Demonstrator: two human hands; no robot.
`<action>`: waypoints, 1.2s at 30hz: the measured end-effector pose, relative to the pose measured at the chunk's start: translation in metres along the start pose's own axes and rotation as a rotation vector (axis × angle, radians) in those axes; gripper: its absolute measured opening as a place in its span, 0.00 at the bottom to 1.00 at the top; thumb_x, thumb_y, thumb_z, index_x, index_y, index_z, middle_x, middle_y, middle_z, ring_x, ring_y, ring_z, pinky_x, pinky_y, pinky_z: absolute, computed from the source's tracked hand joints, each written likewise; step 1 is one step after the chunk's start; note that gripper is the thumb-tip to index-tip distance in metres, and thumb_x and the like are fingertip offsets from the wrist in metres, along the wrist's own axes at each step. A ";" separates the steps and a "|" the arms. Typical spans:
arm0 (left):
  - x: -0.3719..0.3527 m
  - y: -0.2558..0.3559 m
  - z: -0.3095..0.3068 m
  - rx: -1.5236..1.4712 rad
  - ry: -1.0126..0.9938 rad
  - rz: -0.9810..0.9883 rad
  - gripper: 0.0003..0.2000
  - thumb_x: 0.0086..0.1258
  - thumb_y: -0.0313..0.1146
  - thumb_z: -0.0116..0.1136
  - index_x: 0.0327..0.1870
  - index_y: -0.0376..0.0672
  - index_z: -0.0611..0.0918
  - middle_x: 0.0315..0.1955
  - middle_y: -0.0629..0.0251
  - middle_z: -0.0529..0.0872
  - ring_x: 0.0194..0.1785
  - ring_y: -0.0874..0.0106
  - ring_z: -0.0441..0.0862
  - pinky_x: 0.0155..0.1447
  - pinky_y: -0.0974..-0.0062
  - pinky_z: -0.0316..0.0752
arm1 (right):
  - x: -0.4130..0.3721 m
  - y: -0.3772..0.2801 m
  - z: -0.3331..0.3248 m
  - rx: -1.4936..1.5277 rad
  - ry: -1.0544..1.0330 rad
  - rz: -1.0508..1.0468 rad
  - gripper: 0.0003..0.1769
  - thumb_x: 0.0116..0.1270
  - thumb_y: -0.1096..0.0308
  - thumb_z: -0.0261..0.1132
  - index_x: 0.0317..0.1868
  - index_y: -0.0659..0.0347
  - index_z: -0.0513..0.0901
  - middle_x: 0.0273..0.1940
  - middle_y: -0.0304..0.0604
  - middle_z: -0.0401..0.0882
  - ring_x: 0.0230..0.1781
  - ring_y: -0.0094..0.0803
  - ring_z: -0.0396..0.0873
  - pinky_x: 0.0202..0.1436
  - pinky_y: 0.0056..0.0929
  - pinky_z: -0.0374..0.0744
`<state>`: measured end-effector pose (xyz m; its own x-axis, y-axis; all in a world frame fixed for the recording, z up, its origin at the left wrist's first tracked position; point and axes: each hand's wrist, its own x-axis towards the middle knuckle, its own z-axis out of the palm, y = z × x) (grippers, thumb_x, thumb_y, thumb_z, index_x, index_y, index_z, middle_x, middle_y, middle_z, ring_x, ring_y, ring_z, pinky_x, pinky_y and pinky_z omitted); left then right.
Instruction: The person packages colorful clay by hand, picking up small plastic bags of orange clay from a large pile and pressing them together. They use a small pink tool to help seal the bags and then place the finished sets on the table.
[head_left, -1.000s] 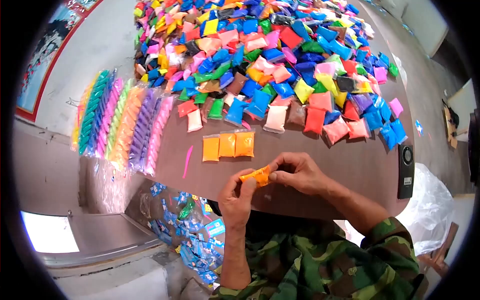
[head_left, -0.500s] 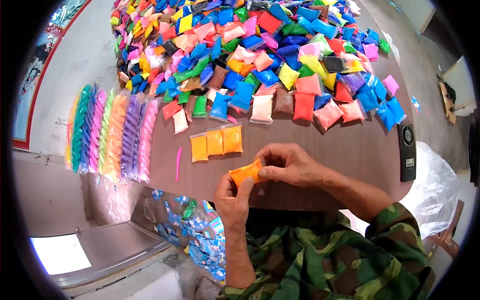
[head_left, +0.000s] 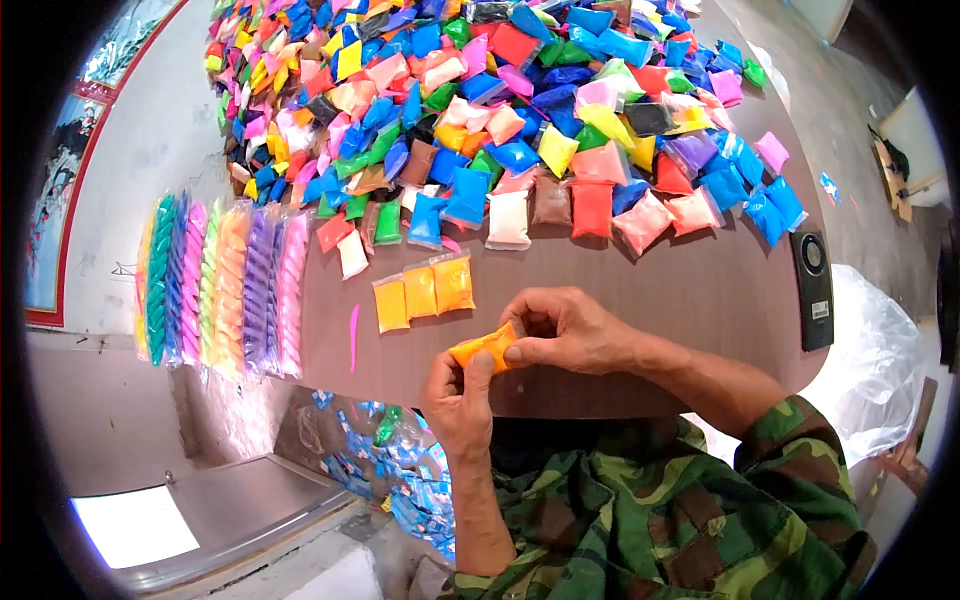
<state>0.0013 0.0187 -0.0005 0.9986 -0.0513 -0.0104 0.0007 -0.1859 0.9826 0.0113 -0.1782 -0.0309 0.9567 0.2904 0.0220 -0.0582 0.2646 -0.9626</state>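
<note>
Between my two hands, just over the table's front edge, is a small orange packet (head_left: 487, 349) in clear film. My left hand (head_left: 459, 398) grips its left end, thumb lying across the front. At the right end, my right hand (head_left: 561, 332) pinches the packet between thumb and curled fingers. Three orange-yellow packets (head_left: 421, 290) lie side by side on the table beyond my left hand. A thin pink plastic stick (head_left: 354, 338) rests to their left.
A big heap of colourful packets (head_left: 560, 150) covers the far table (head_left: 640, 290). Long twisted bags (head_left: 228, 290) line the left edge. A black device (head_left: 813, 290) sits at the right edge. Blue wrappers (head_left: 420, 500) lie below, clear plastic sheeting (head_left: 870, 370) at right.
The view has shifted slightly. My left thumb has moved a little along the orange packet, and both hands still hold it in nearly the same place.
</note>
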 end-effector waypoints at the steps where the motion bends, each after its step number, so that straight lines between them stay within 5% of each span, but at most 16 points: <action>1: 0.000 0.002 0.000 0.031 0.001 0.004 0.12 0.78 0.37 0.67 0.46 0.34 0.84 0.37 0.69 0.85 0.39 0.81 0.79 0.46 0.82 0.76 | 0.000 0.000 0.001 0.007 -0.009 -0.005 0.18 0.70 0.69 0.73 0.55 0.69 0.81 0.39 0.35 0.82 0.39 0.18 0.77 0.42 0.22 0.78; 7: 0.000 0.000 0.000 0.156 0.006 0.064 0.13 0.78 0.37 0.67 0.46 0.34 0.84 0.36 0.69 0.86 0.39 0.81 0.79 0.46 0.81 0.76 | 0.000 -0.002 0.002 0.021 -0.032 -0.007 0.18 0.71 0.67 0.73 0.55 0.69 0.81 0.39 0.35 0.82 0.40 0.20 0.77 0.43 0.23 0.78; 10: 0.001 0.007 0.010 -0.045 0.053 0.022 0.13 0.77 0.37 0.69 0.47 0.34 0.86 0.40 0.65 0.89 0.42 0.78 0.83 0.47 0.79 0.79 | -0.001 -0.001 0.001 -0.025 -0.026 -0.018 0.17 0.72 0.66 0.72 0.54 0.68 0.82 0.39 0.35 0.82 0.39 0.20 0.78 0.43 0.24 0.79; 19: 0.000 0.004 -0.006 0.233 -0.007 0.063 0.12 0.77 0.35 0.69 0.49 0.33 0.86 0.42 0.64 0.89 0.45 0.75 0.85 0.54 0.78 0.81 | -0.002 -0.012 0.002 -0.128 -0.051 -0.021 0.17 0.71 0.66 0.72 0.53 0.69 0.84 0.40 0.37 0.86 0.40 0.20 0.79 0.44 0.25 0.80; 25: -0.003 0.004 -0.005 0.018 -0.063 -0.043 0.11 0.77 0.33 0.68 0.50 0.34 0.86 0.43 0.65 0.89 0.44 0.77 0.85 0.52 0.79 0.81 | -0.003 -0.006 0.002 -0.105 -0.009 -0.036 0.17 0.71 0.66 0.73 0.54 0.69 0.84 0.42 0.38 0.87 0.43 0.21 0.81 0.48 0.25 0.81; 36: -0.005 -0.001 -0.006 0.079 -0.043 0.018 0.12 0.76 0.34 0.69 0.49 0.34 0.84 0.38 0.68 0.87 0.41 0.80 0.83 0.48 0.81 0.79 | -0.003 -0.005 0.001 -0.170 -0.039 -0.067 0.18 0.71 0.63 0.73 0.52 0.69 0.85 0.40 0.41 0.88 0.40 0.23 0.82 0.47 0.29 0.82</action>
<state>-0.0030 0.0247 -0.0005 0.9953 -0.0972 -0.0024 -0.0232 -0.2608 0.9651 0.0083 -0.1795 -0.0256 0.9448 0.3136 0.0952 0.0579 0.1263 -0.9903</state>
